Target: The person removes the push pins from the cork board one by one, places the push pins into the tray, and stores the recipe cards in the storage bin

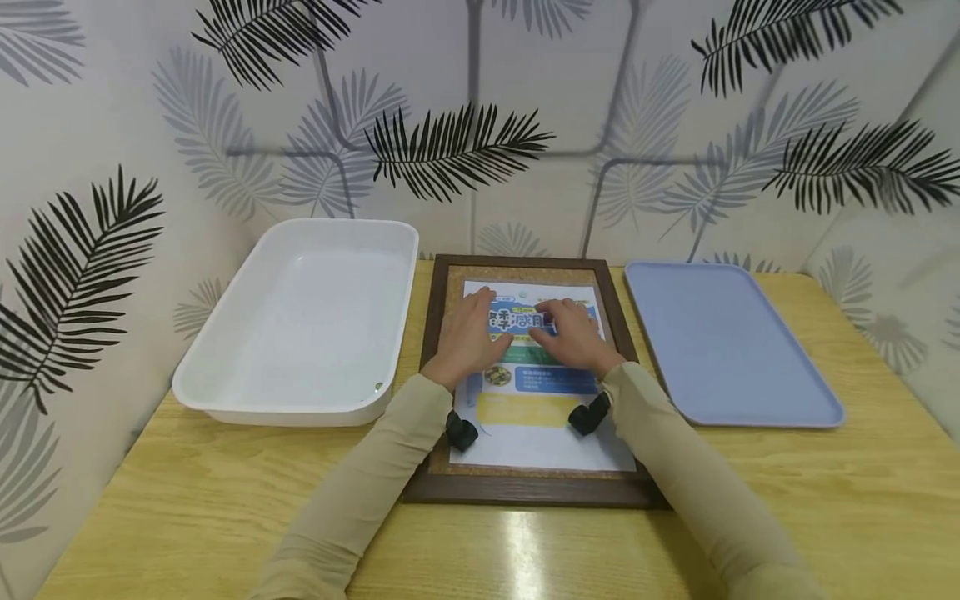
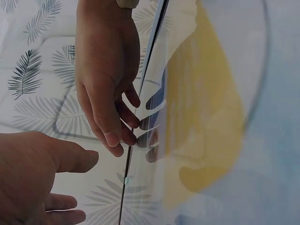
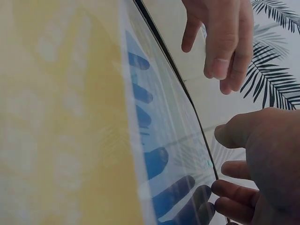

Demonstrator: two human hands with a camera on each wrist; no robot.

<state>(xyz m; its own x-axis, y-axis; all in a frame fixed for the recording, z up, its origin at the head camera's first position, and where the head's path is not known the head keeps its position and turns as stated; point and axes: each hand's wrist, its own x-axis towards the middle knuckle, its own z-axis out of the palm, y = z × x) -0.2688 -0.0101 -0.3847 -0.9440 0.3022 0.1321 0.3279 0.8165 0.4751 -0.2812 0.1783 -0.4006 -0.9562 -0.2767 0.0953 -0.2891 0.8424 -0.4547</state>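
Observation:
A printed flyer (image 1: 536, 425) with blue, green and yellow bands lies on a cork board in a dark brown frame (image 1: 525, 490) at the table's middle. Both hands lie side by side on the flyer's upper half. My left hand (image 1: 472, 325) rests flat with straight fingers over the blue title band. My right hand (image 1: 566, 329) lies just to its right, fingers loosely bent, fingertips touching the paper. In the left wrist view my left hand (image 2: 33, 178) is near and the right hand (image 2: 105, 79) farther, beside the flyer (image 2: 206, 117). The right wrist view shows the right hand (image 3: 262, 164), the left hand (image 3: 220, 37) and the flyer (image 3: 61, 117).
A deep white tray (image 1: 225, 400) stands left of the frame, with nothing in it. A flat blue tray (image 1: 727, 342) lies to the right. The wooden table (image 1: 187, 500) is walled in by leaf-patterned panels on three sides.

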